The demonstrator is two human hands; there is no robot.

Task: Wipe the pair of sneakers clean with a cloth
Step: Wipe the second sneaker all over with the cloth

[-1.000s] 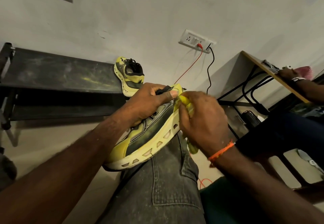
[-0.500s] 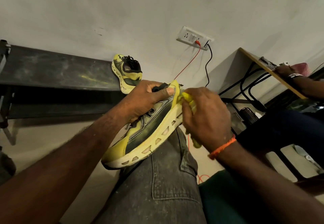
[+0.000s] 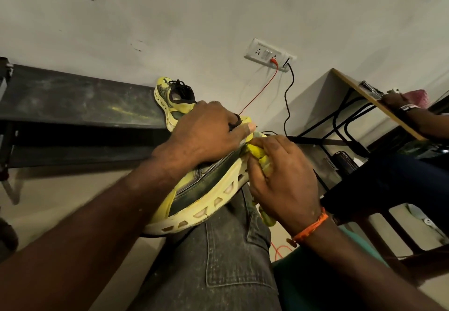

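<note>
A yellow and dark green sneaker (image 3: 206,189) with a pale cut-out sole lies on its side across my knee in grey jeans. My left hand (image 3: 206,133) grips its upper from above, fingers curled over the collar. My right hand (image 3: 281,179) holds a bunched yellow cloth (image 3: 257,151) against the heel end of the shoe; a tail of the cloth hangs below my palm. The second sneaker (image 3: 173,101) of the pair stands on the dark bench behind, partly hidden by my left hand.
A dusty dark metal bench (image 3: 73,101) runs along the wall at left. A wall socket (image 3: 269,55) feeds a red and a black cable hanging down. At right a wooden desk (image 3: 374,101) has another person's arm (image 3: 418,113) on it.
The view has shifted slightly and the shoe sits a little higher. My right hand with the cloth has slid along the heel; my left hand keeps its grip.
</note>
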